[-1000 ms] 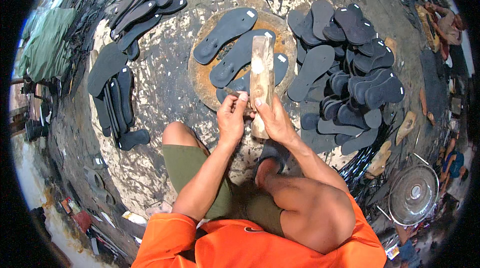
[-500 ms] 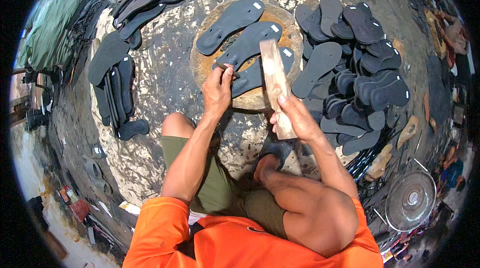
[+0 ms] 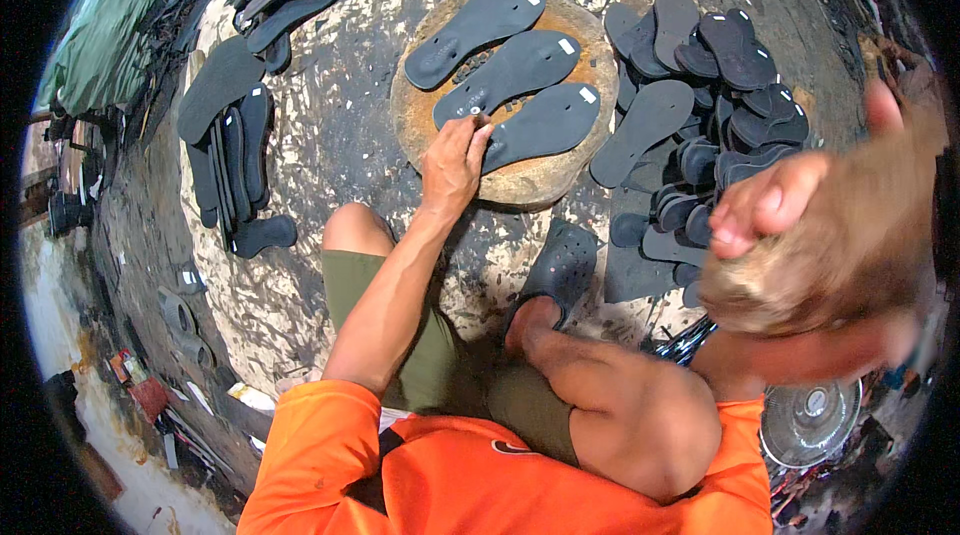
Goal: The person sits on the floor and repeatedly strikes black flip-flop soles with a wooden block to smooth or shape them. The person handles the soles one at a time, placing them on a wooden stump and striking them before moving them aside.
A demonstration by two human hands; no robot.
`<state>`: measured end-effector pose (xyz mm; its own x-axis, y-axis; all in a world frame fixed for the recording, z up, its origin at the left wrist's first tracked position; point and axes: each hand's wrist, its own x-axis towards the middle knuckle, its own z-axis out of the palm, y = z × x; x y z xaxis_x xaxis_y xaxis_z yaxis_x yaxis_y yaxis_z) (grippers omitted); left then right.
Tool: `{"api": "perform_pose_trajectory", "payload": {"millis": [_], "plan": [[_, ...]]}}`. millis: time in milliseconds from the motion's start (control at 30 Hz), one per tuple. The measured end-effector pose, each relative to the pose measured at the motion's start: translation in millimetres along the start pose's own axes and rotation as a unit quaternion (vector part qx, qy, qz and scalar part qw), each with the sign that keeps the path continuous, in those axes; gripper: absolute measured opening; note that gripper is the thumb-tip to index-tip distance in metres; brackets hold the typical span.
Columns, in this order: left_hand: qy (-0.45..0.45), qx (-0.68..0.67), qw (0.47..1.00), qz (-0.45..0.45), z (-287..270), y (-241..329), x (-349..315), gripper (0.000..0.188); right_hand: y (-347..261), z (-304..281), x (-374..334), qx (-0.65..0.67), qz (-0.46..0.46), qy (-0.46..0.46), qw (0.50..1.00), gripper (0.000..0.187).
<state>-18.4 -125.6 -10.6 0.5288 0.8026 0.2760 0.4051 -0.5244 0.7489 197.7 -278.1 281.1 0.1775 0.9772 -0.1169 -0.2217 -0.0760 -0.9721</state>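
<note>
Three black sandal soles lie on a round wooden block: a far sole point(image 3: 475, 33), a middle sole point(image 3: 515, 75) and a near sole point(image 3: 550, 122). Each has a small white label, and holes show in them. My left hand point(image 3: 453, 163) is closed at the toe ends of the middle and near soles, pinching a short dark punch point(image 3: 483, 121) that the fingers mostly hide. Raised at the right, close to the camera and smeared by motion, my right hand point(image 3: 775, 203) grips a wooden bat point(image 3: 825, 245). The wood block point(image 3: 420, 140) rests on the floor before my legs.
A large heap of black soles point(image 3: 645, 130) spreads to the right of the block. More soles point(image 3: 220, 85) lie stacked at the left. A black clog point(image 3: 565, 260) is on my foot. A round fan point(image 3: 812, 425) stands at the lower right.
My right hand has swung the wooden bat from beside the block up and out to the right. My left hand has shifted slightly right, still pinching the punch at the soles.
</note>
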Motion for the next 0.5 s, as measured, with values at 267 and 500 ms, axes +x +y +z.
{"api": "perform_pose_trajectory", "payload": {"millis": [267,500], "plan": [[-0.030,0.050,0.995,0.080,4,-9,-3,0.019,216,-10,-1,-0.015,0.223,-0.003,0.975,0.042],[0.045,-0.222,0.951,-0.212,-4,14,0,0.024,286,-15,-44,-0.065,0.303,0.023,0.951,0.046]]}}
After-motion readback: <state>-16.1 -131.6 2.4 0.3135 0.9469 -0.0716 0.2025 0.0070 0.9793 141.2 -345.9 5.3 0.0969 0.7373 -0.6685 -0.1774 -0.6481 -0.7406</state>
